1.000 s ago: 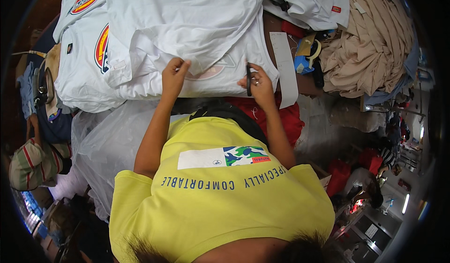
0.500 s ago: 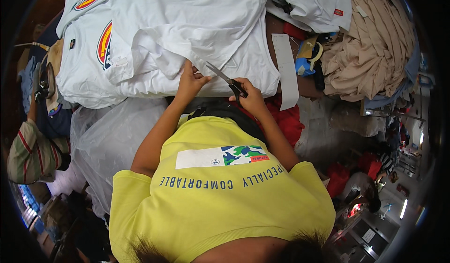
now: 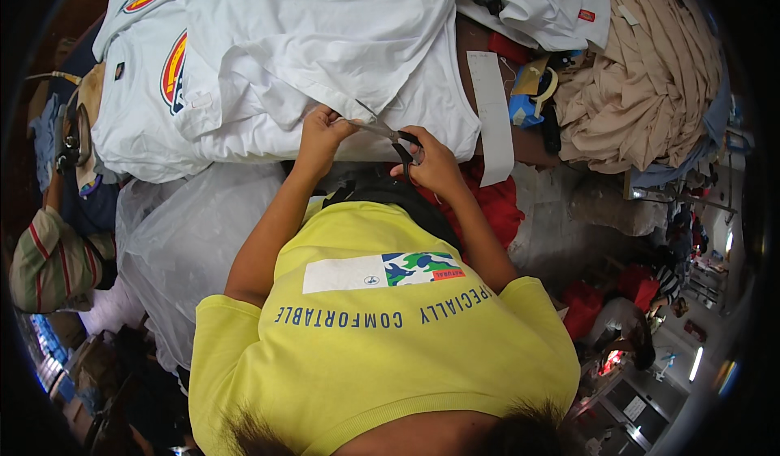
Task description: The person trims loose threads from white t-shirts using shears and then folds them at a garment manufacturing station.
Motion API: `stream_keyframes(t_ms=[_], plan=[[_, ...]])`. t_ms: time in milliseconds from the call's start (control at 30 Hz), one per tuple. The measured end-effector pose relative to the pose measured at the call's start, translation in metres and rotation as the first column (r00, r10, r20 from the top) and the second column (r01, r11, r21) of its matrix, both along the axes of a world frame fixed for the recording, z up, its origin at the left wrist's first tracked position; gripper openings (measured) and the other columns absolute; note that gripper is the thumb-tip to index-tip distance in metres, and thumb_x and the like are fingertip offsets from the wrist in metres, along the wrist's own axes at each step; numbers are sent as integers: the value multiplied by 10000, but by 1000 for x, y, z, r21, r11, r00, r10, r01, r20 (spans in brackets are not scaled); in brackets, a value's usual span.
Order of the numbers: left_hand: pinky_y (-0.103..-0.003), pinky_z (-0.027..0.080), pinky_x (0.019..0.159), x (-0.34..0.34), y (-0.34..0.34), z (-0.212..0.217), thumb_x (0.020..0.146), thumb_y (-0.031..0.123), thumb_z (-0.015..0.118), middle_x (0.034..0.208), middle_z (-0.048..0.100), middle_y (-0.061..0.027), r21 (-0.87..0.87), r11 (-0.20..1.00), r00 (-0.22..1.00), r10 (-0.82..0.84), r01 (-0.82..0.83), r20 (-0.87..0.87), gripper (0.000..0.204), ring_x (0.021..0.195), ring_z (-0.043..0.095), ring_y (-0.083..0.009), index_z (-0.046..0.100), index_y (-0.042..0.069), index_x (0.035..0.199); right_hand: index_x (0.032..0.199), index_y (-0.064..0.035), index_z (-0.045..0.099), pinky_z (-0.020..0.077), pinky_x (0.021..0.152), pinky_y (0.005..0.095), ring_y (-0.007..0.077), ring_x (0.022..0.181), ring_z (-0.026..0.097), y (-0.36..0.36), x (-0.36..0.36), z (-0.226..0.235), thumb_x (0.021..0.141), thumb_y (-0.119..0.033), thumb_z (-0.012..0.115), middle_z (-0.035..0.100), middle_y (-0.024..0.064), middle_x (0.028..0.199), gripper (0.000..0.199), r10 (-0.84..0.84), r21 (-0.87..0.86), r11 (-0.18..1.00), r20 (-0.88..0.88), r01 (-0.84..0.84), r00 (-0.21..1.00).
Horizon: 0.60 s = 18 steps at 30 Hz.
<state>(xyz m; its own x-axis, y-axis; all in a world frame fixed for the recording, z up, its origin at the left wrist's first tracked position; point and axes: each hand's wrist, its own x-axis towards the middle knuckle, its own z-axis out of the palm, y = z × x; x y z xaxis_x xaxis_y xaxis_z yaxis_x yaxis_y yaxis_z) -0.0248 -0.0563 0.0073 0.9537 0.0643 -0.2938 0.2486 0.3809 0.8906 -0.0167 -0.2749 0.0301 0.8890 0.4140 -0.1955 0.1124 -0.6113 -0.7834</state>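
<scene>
The fingers (image 3: 325,121) of the left hand (image 3: 321,135) are pinched together on the near hem of the white shirt (image 3: 325,41), and those of the right hand (image 3: 435,163) are curled through the dark loops of the scissors (image 3: 390,135), clamped on the handles with the blades partly apart and their tips pointing toward the left fingertips, at the cloth edge. The shirt lies spread flat just beyond both hands, on top of a stack of white shirts (image 3: 146,106) with round red and yellow prints that runs out to the left of the left fingers. It looks light, thin and limp, so it should bunch, crease and slide on the layer beneath unless it is held taut; the folded hem right at the left fingertips seems the firmest place to grip. The scissors are stiff and sharp, best held only by the loops. To the right of the right fingers a long white paper strip (image 3: 494,115) hangs over the edge, with a heap of tan cloth (image 3: 650,82) farther right and red fabric (image 3: 496,204) just below the wrist. Clear plastic sheeting (image 3: 179,236) drapes below the left forearm. Open room lies mostly forward across the flat shirt; the sides are crowded.
</scene>
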Motion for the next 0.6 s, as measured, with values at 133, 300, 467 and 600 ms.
stream_keyframes(t_ms=[133, 300, 467, 600], plan=[[-255, 467, 768, -2, -4, 1, 718, -20, 608, 912, 629, -75, -16, 1000, 1000, 7, -7, 2, 284, 814, 593, -129, 564, -26, 998, 1106, -123, 518, 473, 667, 327, 225, 758, 583, 9, 6, 6, 551, -290, 812, 593, 88, 866, 650, 35, -18, 999, 36, -35, 999], [-256, 468, 776, -4, -7, -3, 740, 21, 628, 921, 630, -77, -16, 999, 999, 29, -29, 13, 279, 818, 595, -131, 563, -26, 1007, 1095, -120, 530, 422, 529, 282, 151, 548, 518, 6, 7, 3, 561, -155, 814, 550, 47, 708, 606, 28, 11, 1000, 0, -27, 1000], [-250, 464, 768, -3, -9, 1, 731, 31, 668, 927, 621, -91, -93, 991, 995, 92, -97, -48, 321, 834, 592, -141, 550, -32, 1024, 1083, -116, 531, 452, 576, 320, 234, 583, 554, -7, 6, -5, 575, -176, 804, 553, 92, 658, 580, 3, -48, 999, -102, -8, 995], [-259, 472, 774, -2, -7, -1, 733, 17, 657, 930, 615, -96, -173, 976, 991, 124, -131, -47, 336, 829, 594, -149, 536, -34, 1042, 1086, -112, 528, 455, 581, 327, 248, 598, 561, -9, 6, -9, 573, -209, 809, 547, 96, 661, 592, 28, -29, 999, 30, -27, 999]])
